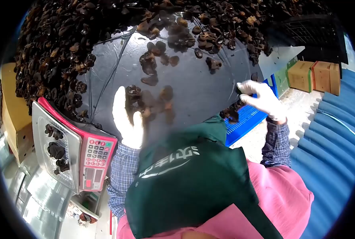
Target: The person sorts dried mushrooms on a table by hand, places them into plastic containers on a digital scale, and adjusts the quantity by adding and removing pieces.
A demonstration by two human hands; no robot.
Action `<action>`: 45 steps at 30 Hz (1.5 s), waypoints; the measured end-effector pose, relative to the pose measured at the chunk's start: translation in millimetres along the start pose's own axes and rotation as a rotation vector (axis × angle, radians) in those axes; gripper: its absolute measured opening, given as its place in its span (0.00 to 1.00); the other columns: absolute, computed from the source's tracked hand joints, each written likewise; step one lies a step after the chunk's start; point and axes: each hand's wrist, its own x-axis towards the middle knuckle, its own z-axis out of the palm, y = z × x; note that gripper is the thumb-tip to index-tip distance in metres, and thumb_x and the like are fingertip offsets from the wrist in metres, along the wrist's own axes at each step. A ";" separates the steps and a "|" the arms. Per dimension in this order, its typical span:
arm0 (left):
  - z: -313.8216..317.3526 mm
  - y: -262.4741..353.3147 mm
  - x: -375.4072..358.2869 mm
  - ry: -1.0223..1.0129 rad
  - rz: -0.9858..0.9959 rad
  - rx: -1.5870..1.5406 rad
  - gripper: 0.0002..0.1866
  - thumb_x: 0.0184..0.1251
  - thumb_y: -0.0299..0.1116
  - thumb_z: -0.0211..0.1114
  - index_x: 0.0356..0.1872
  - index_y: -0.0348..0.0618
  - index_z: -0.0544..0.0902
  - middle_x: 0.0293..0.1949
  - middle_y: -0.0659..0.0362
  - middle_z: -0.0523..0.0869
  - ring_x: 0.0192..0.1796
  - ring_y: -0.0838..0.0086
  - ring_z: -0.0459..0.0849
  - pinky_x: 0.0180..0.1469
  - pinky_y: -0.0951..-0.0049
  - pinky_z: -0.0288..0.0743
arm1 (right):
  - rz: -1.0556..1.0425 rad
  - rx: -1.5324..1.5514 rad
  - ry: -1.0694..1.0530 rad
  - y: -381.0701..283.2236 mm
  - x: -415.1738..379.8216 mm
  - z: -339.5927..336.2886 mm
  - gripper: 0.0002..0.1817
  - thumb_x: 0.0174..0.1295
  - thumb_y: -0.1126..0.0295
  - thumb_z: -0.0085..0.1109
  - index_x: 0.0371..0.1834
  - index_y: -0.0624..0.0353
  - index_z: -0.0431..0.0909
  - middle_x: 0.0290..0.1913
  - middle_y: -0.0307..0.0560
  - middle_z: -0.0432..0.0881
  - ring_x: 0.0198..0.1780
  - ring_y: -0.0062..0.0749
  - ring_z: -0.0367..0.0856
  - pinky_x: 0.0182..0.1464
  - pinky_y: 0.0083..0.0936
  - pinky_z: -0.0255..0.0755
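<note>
My left hand (129, 121), in a white glove, is over the dark tabletop (201, 87) with its fingers stretched and the thumb apart. Just right of its fingers are wood ear mushrooms (133, 91), some smeared by motion. My right hand (262, 99), also gloved in white, is at the table's right edge above a blue slotted basket (247, 124). Its fingers are curled, with a small dark piece of wood ear at the fingertips. More wood ears (232, 112) are at the basket's near-left side, partly blurred.
A large heap of wood ears (54, 51) covers the table's far and left sides. A pink-edged scale (95, 153) with several pieces on its plate stands at left. Cardboard boxes (314, 77) and a black crate (311, 36) are at right.
</note>
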 end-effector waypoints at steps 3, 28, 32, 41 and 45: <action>0.1 -2.1 -0.1 0.034 0.030 0.019 0.39 0.81 0.58 0.56 0.79 0.35 0.67 0.73 0.46 0.74 0.72 0.56 0.76 0.74 0.58 0.68 | -0.028 0.143 0.403 -49.9 38.3 30.0 0.25 0.64 0.65 0.73 0.63 0.58 0.82 0.45 0.47 0.87 0.39 0.33 0.85 0.48 0.28 0.81; 3.9 -15.2 -6.2 0.068 -0.049 -0.256 0.46 0.79 0.64 0.54 0.81 0.35 0.60 0.76 0.41 0.71 0.75 0.53 0.73 0.74 0.57 0.70 | -0.821 0.214 0.359 -133.9 148.2 114.8 0.24 0.61 0.82 0.52 0.60 0.57 0.85 0.52 0.52 0.89 0.49 0.45 0.89 0.54 0.35 0.83; 8.8 -15.5 -10.2 0.069 -0.165 -0.502 0.48 0.78 0.66 0.55 0.82 0.36 0.58 0.77 0.42 0.69 0.76 0.54 0.72 0.73 0.58 0.71 | -0.790 0.230 0.246 -141.9 136.6 112.4 0.14 0.65 0.73 0.61 0.53 0.57 0.87 0.45 0.50 0.89 0.45 0.44 0.88 0.48 0.35 0.82; 2.9 -21.0 -6.4 0.143 0.005 -0.156 0.49 0.79 0.68 0.51 0.79 0.27 0.61 0.78 0.40 0.69 0.80 0.52 0.68 0.81 0.53 0.60 | -0.946 -0.031 0.238 -164.1 131.1 164.5 0.10 0.59 0.67 0.68 0.44 0.50 0.86 0.54 0.40 0.84 0.56 0.40 0.80 0.63 0.40 0.69; 0.2 -14.1 -4.0 0.147 0.000 -0.090 0.46 0.81 0.67 0.45 0.78 0.29 0.66 0.76 0.40 0.71 0.79 0.51 0.70 0.80 0.55 0.62 | -0.979 0.217 0.386 -137.2 123.2 149.2 0.12 0.52 0.76 0.72 0.41 0.54 0.86 0.45 0.42 0.88 0.44 0.41 0.86 0.48 0.36 0.80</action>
